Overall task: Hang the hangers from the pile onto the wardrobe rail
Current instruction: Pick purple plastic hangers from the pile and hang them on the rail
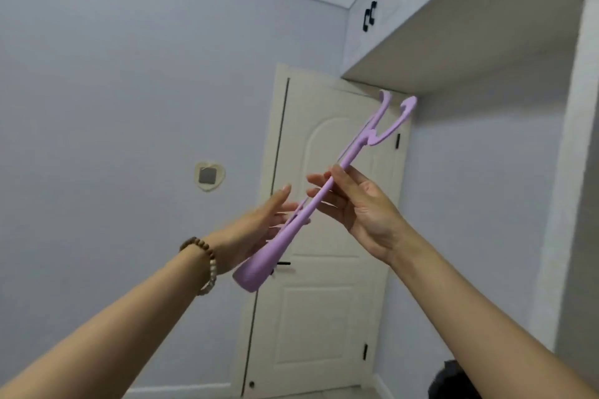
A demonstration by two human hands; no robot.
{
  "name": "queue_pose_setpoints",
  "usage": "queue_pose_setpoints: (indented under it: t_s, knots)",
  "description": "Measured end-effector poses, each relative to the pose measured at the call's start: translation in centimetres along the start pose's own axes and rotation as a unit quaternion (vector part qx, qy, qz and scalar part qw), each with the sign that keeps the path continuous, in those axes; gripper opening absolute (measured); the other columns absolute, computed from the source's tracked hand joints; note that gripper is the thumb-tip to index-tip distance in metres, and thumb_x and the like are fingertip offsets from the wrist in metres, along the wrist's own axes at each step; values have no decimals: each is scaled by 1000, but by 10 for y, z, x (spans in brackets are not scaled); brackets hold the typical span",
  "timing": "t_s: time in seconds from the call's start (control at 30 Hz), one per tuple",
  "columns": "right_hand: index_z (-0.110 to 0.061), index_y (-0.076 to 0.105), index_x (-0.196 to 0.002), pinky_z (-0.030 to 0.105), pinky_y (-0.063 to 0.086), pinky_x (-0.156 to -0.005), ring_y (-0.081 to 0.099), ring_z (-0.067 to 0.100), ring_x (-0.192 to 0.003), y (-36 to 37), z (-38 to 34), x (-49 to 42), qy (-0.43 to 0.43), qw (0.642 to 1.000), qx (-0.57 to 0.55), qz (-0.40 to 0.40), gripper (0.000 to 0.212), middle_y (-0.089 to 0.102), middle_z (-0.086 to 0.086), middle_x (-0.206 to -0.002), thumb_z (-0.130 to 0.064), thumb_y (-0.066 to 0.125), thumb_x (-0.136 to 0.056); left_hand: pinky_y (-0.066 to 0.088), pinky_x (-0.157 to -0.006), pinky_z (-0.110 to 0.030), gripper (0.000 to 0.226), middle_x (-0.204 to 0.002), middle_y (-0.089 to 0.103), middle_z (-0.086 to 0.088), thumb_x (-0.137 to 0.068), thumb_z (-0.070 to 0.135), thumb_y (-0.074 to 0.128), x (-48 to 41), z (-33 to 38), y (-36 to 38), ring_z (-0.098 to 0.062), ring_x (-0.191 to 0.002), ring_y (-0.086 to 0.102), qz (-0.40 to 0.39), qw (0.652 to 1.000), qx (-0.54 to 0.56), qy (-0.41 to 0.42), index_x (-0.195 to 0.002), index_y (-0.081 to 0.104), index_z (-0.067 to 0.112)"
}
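Far left on the wall hangs a small heart-shaped frame [209, 175], well apart from the work. Next comes the left hand [259, 227], with a bead bracelet [207, 264] on its wrist; its fingers [282, 194] are straight and spread, lying against the lower stretch of the hangers [303, 215] and gripping nothing. The blur hides how firmly they touch.

At centre, in front of the door [324, 317], the hangers are held in the air and slant up to the right. Two hooks [409, 104] show at the top end, so this looks like two lilac hangers stacked together. The right hand [366, 207] pinches them near the middle between thumb and fingertips. Above and to the right is the cupboard [453, 52]; the rail is out of view.

The main risk, I judge, is the light one-point pinch: the wide lower end is heavy enough to swing, and with the left hand open the pair could pivot or slip out. The two may also be caught on each other, so pulling them apart could jerk one free. The hooks stand close under the cupboard edge and could knock it on the way up
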State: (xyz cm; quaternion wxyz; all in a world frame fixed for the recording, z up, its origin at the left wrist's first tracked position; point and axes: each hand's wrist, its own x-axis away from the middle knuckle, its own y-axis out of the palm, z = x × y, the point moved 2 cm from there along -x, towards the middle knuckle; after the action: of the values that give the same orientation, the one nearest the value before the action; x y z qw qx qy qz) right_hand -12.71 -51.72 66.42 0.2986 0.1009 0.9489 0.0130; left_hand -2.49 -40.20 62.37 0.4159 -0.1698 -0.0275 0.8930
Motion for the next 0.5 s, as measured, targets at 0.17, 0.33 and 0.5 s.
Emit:
queue_pose_setpoints:
  t_s: [0.17, 0.33, 0.5]
  knots:
    - [-12, 59, -86, 19, 54, -63, 72, 15, -73, -59, -69, 49, -74, 988, 120, 66, 23, 75, 3, -81, -32, 58, -74, 55, -80, -26, 84, -122, 65, -2, -59, 73, 63, -19, 44, 78, -15, -93, 65, -236, 971, 12, 34, -127, 50, 24]
    - [-12, 64, -88, 18, 55, -68, 73, 16, -79, -138, -116, 97, -98, 963, 192, 162, 22, 76, 2, -81, -32, 58, -80, 53, -91, -35, 66, -122, 64, -9, -74, 49, 63, -37, 72, 173, -28, -104, 65, -360, 933, -1, 19, -131, 47, 19]
    - [-14, 64, -82, 17, 54, -63, 72, 12, -75, -231, -164, 132, -118, 932, 226, 259, 18, 76, 0, -78, -30, 57, -87, 54, -91, -37, 57, -116, 68, -7, -84, 54, 42, -54, 96, 272, -28, -103, 67, -372, 923, -73, 58, -127, 51, 18]
